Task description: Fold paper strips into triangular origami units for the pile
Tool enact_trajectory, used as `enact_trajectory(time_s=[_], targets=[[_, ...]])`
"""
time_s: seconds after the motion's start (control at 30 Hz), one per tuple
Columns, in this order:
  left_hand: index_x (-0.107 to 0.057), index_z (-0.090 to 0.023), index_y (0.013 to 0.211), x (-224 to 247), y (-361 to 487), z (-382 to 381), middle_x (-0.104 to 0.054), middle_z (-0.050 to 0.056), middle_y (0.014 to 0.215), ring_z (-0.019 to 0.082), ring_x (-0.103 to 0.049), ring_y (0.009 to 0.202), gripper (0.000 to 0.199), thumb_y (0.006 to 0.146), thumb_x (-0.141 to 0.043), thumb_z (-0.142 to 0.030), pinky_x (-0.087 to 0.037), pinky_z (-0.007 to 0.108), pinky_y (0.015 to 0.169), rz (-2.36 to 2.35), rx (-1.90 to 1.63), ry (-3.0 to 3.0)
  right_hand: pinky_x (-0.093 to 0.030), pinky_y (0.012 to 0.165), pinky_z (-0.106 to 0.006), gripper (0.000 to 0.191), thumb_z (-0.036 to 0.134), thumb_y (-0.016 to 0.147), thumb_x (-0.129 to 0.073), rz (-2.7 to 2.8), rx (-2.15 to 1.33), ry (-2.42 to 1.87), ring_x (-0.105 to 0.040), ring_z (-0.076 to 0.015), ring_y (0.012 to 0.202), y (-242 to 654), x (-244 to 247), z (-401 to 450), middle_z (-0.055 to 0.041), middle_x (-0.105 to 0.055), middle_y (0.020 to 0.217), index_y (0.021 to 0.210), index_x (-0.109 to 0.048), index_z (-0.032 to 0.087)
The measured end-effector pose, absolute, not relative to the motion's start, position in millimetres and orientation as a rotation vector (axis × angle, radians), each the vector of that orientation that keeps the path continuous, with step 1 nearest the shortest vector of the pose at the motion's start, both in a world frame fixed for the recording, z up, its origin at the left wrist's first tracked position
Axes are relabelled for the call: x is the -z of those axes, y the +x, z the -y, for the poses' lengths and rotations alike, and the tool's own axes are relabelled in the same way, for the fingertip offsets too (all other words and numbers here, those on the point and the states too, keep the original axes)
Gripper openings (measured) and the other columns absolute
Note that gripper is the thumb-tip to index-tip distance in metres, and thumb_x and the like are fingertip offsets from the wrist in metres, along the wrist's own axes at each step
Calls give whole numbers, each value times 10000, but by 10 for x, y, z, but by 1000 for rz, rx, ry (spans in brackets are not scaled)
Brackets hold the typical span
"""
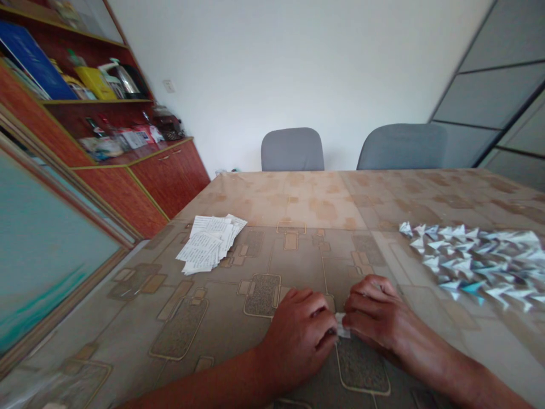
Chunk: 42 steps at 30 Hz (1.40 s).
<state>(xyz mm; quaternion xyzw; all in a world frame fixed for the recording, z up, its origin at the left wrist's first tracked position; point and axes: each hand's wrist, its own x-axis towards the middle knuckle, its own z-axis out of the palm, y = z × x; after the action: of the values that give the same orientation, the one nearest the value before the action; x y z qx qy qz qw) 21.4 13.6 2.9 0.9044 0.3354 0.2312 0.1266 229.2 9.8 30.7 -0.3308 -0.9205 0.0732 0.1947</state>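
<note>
Between my two hands, just above the table or on it, is a small folded piece of printed paper (343, 327). My left hand (303, 330) pinches its left end with thumb and curled fingers. From the other side, my right hand (377, 313) grips the right end, fingers closed. Only a short white strip of the paper shows; the fingers hide the rest. To the far left of my hands lies a loose, fanned stack of printed paper slips (209, 243). On the right stand rows of small folded paper pieces (472, 255), mostly white, some with teal.
A patterned cover lies over the table (293, 204). Two grey chairs, one at the left (292, 149) and one at the right (400, 146), stand beyond its far edge. A reddish wooden cabinet (170, 179) with filled shelves is at the left.
</note>
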Motion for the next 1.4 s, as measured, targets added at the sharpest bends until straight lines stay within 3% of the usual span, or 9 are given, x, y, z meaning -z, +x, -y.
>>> enact_trajectory(time_s=[0.57, 0.93, 1.17, 1.4], targets=[[-647, -180, 789, -54, 225, -106, -608, 1, 811, 170, -531, 800, 76, 809, -710, -216, -334, 302, 710, -1037, -665, 2471, -322, 812, -347, 109, 162, 899, -595, 2577, -512, -984, -546, -170, 830, 2370, -309, -109, 7, -625, 787, 808, -609, 221], [-675, -186, 864, -87, 95, -116, -637, 20, 850, 164, -511, 783, 159, 936, -536, -210, -359, 290, 690, -807, -625, 2721, -330, 787, -351, 168, 131, 906, -561, 2547, -501, -970, -556, -165, 804, 2402, -267, -142, 12, -617, 769, 766, -599, 216], [-671, -177, 979, -133, 31, -199, -663, 34, 958, 158, -530, 823, 159, 943, -517, -190, -393, 293, 739, -610, -574, 2754, -339, 808, -358, 157, 78, 830, -593, 2470, -519, -1052, -558, -173, 830, 2401, -208, -123, 14, -611, 800, 770, -612, 222], [-655, -182, 955, -119, 44, -181, -682, 17, 919, 171, -543, 868, 157, 968, -506, -233, -398, 316, 768, -645, -504, 2843, -347, 798, -366, 109, 120, 817, -633, 2471, -536, -1161, -530, -204, 861, 2338, -271, -61, -5, -592, 819, 787, -615, 223]])
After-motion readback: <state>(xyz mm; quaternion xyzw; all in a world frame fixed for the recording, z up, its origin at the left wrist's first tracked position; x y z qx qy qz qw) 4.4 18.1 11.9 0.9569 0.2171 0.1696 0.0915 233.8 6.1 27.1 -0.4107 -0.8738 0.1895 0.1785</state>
